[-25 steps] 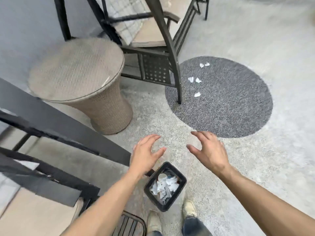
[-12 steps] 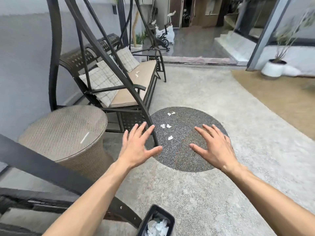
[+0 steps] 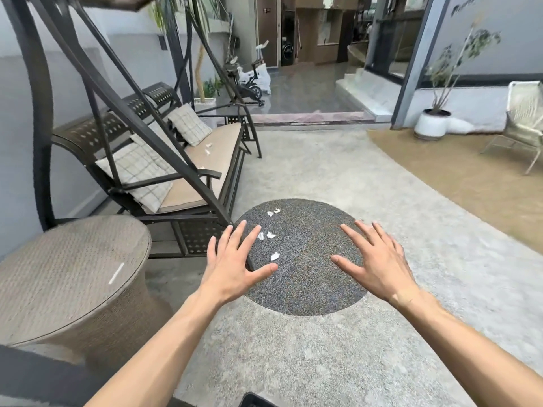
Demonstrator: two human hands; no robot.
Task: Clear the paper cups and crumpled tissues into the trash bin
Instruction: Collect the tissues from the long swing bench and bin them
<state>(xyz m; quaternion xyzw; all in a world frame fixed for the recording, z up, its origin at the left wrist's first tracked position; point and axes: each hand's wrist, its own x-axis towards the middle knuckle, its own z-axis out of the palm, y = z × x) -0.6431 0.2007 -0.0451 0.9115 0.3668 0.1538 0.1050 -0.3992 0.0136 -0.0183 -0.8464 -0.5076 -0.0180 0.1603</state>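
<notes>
Several crumpled white tissues lie on a round dark grey mat [image 3: 308,277] on the floor: one [image 3: 275,255] nearest me, a pair [image 3: 266,235] just beyond my left fingertips, and more [image 3: 273,212] at the mat's far side. More tissue scraps [image 3: 208,148] rest on the swing bench's seat cushion. My left hand [image 3: 232,267] and my right hand [image 3: 376,264] hover above the mat, both empty with fingers spread. Only a black corner of the trash bin [image 3: 254,401] shows at the bottom edge. No paper cup is visible.
A metal swing bench [image 3: 176,171] with checked cushions stands at left, its slanted leg reaching the mat's edge. A round wicker side table [image 3: 67,280] is at near left. A potted plant [image 3: 432,124] and a white chair [image 3: 526,127] stand at far right.
The view has tilted up from the bin toward the mat and patio. Both hands rose, spread and reached forward over the mat. The bin slid nearly out of view.
</notes>
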